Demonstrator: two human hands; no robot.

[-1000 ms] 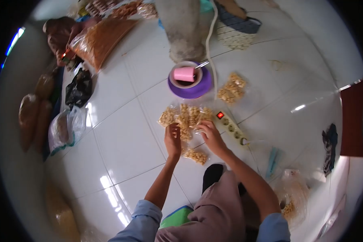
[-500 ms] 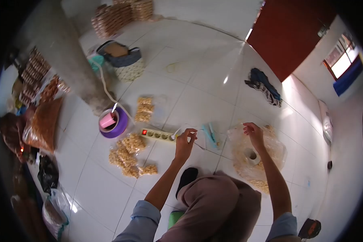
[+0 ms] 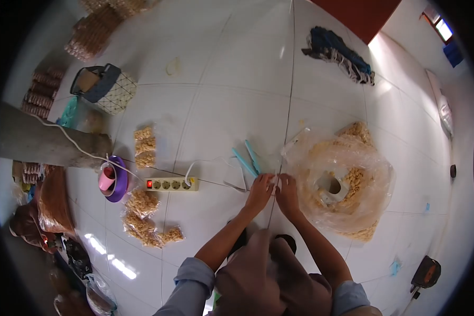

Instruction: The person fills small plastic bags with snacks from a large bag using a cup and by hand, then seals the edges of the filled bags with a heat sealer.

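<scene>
My left hand and my right hand are close together over the floor, fingertips bent inward around something thin and clear that is too small to name. Just beyond my left hand lies a light-blue tool with two long handles. To the right of my right hand is a large clear plastic bag of yellowish snack pieces, with a white roll-like object in its middle. Small filled snack packets lie at the left, and more packets lie beyond the power strip.
A pink cup rests in a bowl on a purple plate, near a pillar. Farther off are a basket-like bag, dark cloth and stacked packs. A person is at the far left.
The view has swung right, bringing the big bag nearer the centre. My hands have left the small packets and come together beside the blue tool.
</scene>
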